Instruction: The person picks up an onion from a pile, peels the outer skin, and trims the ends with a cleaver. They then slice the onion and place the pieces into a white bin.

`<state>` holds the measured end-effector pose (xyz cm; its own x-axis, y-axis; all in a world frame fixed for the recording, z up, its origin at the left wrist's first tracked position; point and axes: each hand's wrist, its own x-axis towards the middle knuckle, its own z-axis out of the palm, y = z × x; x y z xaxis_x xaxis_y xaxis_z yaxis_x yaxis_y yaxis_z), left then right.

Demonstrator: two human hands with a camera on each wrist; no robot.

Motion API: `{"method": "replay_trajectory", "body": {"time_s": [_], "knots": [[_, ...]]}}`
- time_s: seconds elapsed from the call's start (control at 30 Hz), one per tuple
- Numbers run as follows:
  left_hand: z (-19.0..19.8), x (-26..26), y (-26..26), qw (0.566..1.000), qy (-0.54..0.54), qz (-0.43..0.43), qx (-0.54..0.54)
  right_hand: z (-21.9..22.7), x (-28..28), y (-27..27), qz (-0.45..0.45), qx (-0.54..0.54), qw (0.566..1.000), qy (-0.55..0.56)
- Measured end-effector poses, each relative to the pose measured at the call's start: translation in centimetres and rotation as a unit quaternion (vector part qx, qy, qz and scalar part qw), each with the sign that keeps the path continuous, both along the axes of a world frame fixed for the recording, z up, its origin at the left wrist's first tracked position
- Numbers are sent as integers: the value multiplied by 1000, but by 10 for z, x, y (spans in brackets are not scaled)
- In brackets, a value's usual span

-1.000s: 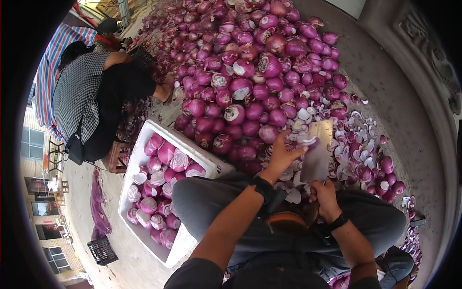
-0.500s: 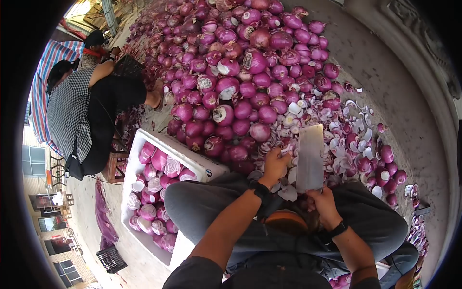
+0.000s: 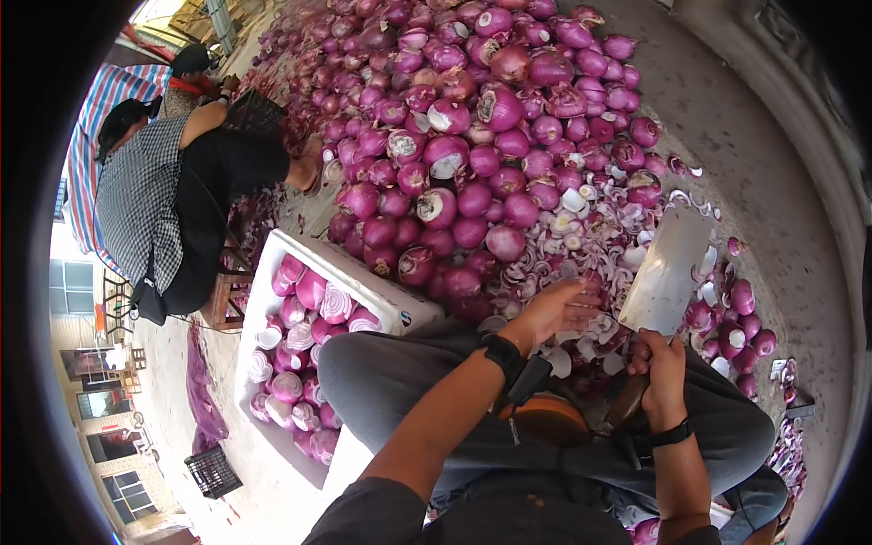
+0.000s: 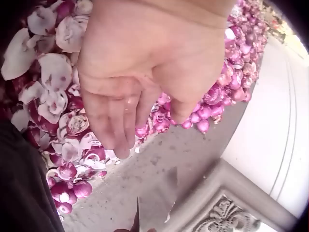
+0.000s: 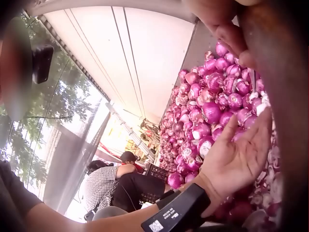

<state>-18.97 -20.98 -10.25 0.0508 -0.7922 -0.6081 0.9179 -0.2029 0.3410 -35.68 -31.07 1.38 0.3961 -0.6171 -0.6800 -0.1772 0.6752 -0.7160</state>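
The left hand (image 3: 556, 311) is held palm up with extended fingers above onion scraps (image 3: 554, 245), holding nothing; its palm also fills the top of the left wrist view (image 4: 149, 67). In the head view the right hand (image 3: 661, 368) grips the handle of a broad cleaver, its blade (image 3: 668, 272) tilted up and to the right. Close-up fingers of the right hand (image 5: 224, 29) show at the top of the right wrist view, where the open left palm (image 5: 239, 162) is also seen. Whole red onions (image 3: 472, 195) are heaped beyond both hands.
A white foam box (image 3: 354, 282) of peeled onions stands left of the knees. Further left a person in a checked shirt (image 3: 141, 195) sits on a wooden stool (image 3: 222, 295). A black crate (image 3: 213, 472) lies at lower left, and a carved stone edge runs along the right.
The cleaver and right hand have moved right, away from the left hand. The left hand's fingers have extended, and the onion piece seen between hand and blade at first is not there now.
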Motion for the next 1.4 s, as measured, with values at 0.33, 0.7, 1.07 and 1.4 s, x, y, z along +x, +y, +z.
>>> {"method": "replay_trajectory", "body": {"time_s": [0.33, 0.7, 1.07, 1.4], "knots": [[-83, 45, 68, 790, -177, 345, 475, 2, 18, 13, 65, 17, 998, -6], [-257, 131, 140, 918, -144, 200, 311, -2, 30, 24, 79, 35, 996, -6], [-35, 71, 52, 959, 2, 241, 152, 3, 27, 16, 56, 44, 997, -25], [136, 70, 43, 978, -17, 21, -206, 31, 29, 14, 33, -154, 984, -85]]}}
